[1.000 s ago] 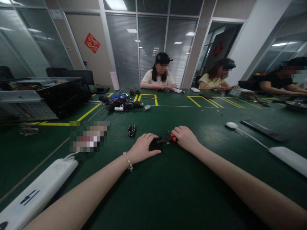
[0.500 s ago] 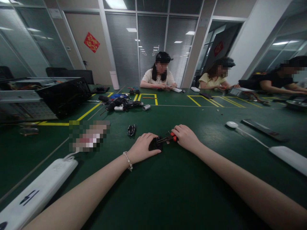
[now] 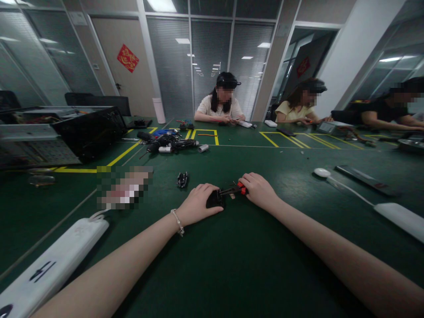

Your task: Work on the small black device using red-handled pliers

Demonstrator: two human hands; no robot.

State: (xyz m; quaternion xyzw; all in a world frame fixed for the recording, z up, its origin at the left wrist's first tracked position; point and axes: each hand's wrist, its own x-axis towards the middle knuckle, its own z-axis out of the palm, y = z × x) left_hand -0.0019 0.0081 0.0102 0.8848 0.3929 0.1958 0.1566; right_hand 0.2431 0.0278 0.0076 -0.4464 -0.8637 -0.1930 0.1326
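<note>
My left hand [image 3: 200,204] grips a small black part [image 3: 214,201] low over the green table, thumb in front and fingers behind. My right hand [image 3: 256,190] is closed around the red handles of a pair of pliers [image 3: 235,190]. The jaws of the pliers point left and meet the black part; whether they bite on a piece of it is too small to tell. A small light scrap [image 3: 232,196] shows just below the pliers. Beyond my left hand lies a small black and silver part [image 3: 182,179].
At the left stand an open computer case [image 3: 89,137] and a white power strip [image 3: 62,256]. Power drills [image 3: 162,143] lie farther back. To the right are a white mouse-like object [image 3: 321,172], a dark flat bar [image 3: 362,179] and another white strip [image 3: 400,216]. Several people sit across the table.
Almost nothing differs. The red handles look slightly closer together in my right hand, and the whole view has shifted a few pixels.
</note>
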